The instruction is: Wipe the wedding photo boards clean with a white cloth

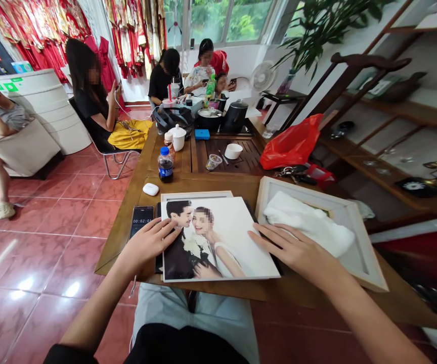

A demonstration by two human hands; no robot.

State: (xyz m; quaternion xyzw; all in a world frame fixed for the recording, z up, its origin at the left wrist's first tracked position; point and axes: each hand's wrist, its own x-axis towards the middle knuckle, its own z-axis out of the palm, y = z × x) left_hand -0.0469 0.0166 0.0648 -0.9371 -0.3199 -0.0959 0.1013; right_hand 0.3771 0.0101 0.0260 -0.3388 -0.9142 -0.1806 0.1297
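A large wedding photo print (237, 227) lies flat on the near end of a wooden table (127, 222). My left hand (148, 243) rests on the print's left edge with fingers spread. My right hand (292, 247) lies flat and open at the print's right edge, beside a white picture frame (362, 253) lying on the table. A folded white cloth (309, 222) sits inside that frame. Another frame edge (195, 194) shows just behind the print.
A phone (141, 219) showing a timer lies left of the print, with a white earbud case (150, 189) and a cola bottle (165, 164) behind. Further back are a tea tray (241, 162), a red plastic bag (292, 144) and keys. Several people sit around the table's far end and at left.
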